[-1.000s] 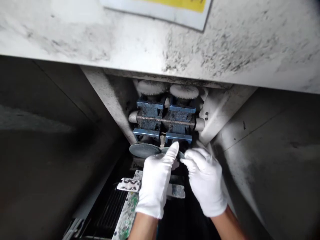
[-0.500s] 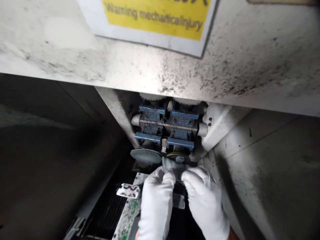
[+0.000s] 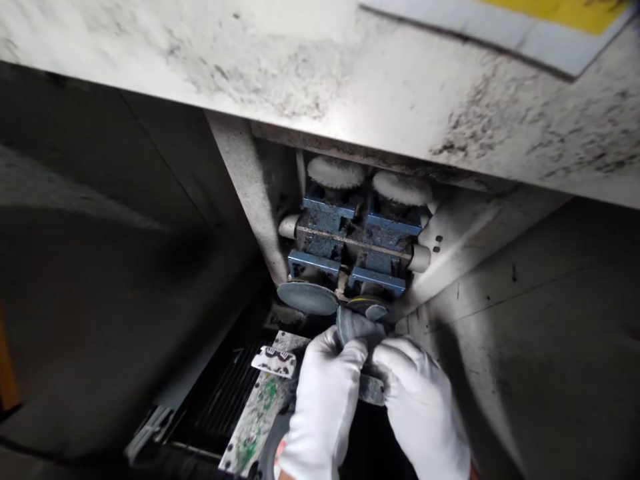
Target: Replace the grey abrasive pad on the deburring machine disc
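The left hand (image 3: 325, 400) and right hand (image 3: 425, 407) pinch a grey disc (image 3: 353, 325) just beneath dusty blue blocks (image 3: 350, 247).

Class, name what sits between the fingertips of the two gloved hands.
Head view: a grey disc, pinched between left hand and right hand, below the blue blocks.

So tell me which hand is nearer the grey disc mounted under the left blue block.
Left. The left hand sits just below and right of the mounted disc, apart from it; the right hand is farther right. Both pinch a loose grey pad.
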`<state>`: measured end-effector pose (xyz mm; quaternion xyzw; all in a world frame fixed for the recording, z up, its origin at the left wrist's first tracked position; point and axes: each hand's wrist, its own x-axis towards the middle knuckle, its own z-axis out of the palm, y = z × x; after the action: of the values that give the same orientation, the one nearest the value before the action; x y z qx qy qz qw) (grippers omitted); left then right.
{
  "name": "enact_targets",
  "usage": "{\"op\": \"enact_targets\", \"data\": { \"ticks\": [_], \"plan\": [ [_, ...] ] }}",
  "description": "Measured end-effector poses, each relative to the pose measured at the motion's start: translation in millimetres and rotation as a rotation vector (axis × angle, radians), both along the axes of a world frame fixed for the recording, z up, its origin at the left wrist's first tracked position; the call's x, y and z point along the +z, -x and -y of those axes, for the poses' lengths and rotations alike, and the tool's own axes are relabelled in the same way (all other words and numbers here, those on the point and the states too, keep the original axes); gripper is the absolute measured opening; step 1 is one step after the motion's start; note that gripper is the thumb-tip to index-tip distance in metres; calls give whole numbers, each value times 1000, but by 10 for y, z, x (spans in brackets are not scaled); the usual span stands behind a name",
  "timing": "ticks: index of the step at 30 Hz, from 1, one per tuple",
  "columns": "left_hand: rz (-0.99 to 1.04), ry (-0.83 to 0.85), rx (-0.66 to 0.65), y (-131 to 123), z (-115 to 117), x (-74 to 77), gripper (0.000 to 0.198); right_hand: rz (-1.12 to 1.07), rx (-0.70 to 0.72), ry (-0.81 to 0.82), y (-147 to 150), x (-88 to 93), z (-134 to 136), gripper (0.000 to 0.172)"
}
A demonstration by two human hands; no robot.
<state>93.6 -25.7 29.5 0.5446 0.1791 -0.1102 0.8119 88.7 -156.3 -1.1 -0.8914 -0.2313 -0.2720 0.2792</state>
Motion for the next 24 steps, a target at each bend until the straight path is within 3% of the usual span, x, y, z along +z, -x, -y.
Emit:
{"op": "enact_targets", "data": {
  "ticks": [5, 9, 11, 13, 15, 18, 24],
  "plan": [
    [-81, -34, 32, 38, -20, -11, 19, -174, 66, -57, 4, -2, 13, 26],
    [-46, -42, 10, 51, -33, -18, 22, -492, 165, -214, -27, 84, 120, 25],
    [-54, -59, 6, 56, -36, -6, 23, -583, 97, -282, -35, 138, 175, 17],
    [-79, -60, 22, 62, -36, 10, 24, -522, -60, -349, -56, 173, 194, 18],
    [-78, -31, 45, 68, -33, 16, 22, -344, -162, -318, -103, 176, 169, 31],
    [-46, 49, 77, 70, -18, -3, 15, -86, -136, -139, -211, 122, 100, 40],
    [-34, 62, 91, 65, -1, -52, 8, 110, -147, -62, -301, -38, 55, 20]
  ]
}}
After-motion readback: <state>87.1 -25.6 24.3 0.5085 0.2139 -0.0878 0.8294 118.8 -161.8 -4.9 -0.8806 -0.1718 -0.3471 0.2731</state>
